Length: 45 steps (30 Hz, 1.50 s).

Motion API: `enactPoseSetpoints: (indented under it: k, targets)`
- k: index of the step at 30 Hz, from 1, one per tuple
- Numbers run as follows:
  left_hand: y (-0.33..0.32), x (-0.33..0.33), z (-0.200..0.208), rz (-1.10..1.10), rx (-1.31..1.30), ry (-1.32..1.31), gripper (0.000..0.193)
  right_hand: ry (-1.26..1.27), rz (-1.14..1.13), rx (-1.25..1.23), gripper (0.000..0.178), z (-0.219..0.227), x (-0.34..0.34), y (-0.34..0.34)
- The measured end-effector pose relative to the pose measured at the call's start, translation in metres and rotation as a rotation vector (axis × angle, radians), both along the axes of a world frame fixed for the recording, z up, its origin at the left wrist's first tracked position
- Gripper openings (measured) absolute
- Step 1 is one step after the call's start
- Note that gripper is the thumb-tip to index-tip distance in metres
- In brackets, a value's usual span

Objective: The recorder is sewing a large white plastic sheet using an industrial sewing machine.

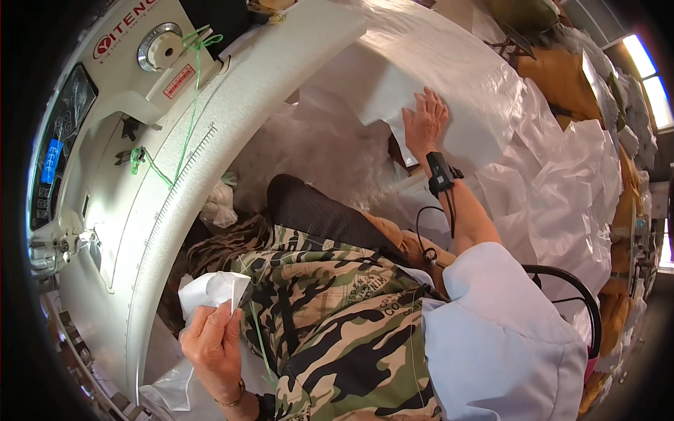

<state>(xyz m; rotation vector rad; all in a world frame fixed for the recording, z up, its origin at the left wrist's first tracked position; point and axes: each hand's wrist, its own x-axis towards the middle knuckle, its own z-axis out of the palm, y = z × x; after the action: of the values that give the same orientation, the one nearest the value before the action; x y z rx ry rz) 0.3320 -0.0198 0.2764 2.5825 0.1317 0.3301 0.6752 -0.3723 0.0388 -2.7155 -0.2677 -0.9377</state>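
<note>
At the lower left, my left hand (213,347) is closed in a pinch on the edge of a thin white sheet (203,289), whose corner sticks up past the fingertips. More of the white material hangs below that hand, beside the table edge. My right hand (425,125) reaches far out to the upper right. Its fingers are stretched and rest on a large shiny white sheet (484,91), with nothing held in them. Whether the two white pieces join cannot be seen.
A white sewing machine (116,98) stands at the left on a pale table (281,74) with a ruler scale along its edge. Green thread (194,105) trails from the machine. Crumpled white sheets (562,203) heap at the right. A black cable (449,210) hangs from my right wrist.
</note>
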Motion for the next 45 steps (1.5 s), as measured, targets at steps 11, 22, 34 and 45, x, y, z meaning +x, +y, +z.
enactPoseSetpoints:
  k: [11,22,34,45]
  targets:
    - [-0.005,0.012,-0.002,0.056,0.044,0.000,0.016,0.242,-0.087,-0.351,0.067,-0.002,0.020,0.015]
    - [-0.002,0.008,-0.007,0.044,0.015,-0.018,0.015,0.169,0.014,-0.376,0.046,-0.002,0.022,0.003]
    - [0.000,0.005,-0.011,0.049,0.011,-0.036,0.015,0.148,0.070,-0.212,0.045,0.012,0.024,-0.003]
    - [0.001,0.005,-0.012,0.044,-0.004,-0.015,0.014,0.217,0.120,-0.122,0.032,0.016,0.027,-0.005]
